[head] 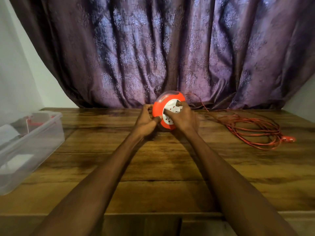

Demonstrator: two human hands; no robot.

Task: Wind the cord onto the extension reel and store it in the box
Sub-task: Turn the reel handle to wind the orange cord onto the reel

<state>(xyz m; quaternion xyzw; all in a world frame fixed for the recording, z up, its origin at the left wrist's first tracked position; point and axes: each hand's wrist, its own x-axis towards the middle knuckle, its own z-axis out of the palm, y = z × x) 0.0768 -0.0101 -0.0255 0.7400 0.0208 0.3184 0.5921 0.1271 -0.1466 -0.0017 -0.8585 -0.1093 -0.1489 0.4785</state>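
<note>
An orange extension reel [159, 108] with a white socket face stands tilted on edge at the far middle of the wooden table [153, 167]. My left hand [146, 121] grips its left rim and back. My right hand [182, 118] lies on the white face, a finger pressed into it near the top. The red cord [252, 128] runs from behind the reel and lies in loose loops on the table to the right, ending in a red plug [288, 139]. A clear plastic box [30, 143] stands open at the left edge.
A purple patterned curtain [170, 48] hangs right behind the table's far edge. White walls show at both sides. The box holds some white and red items. The table's near edge runs along the bottom of the view.
</note>
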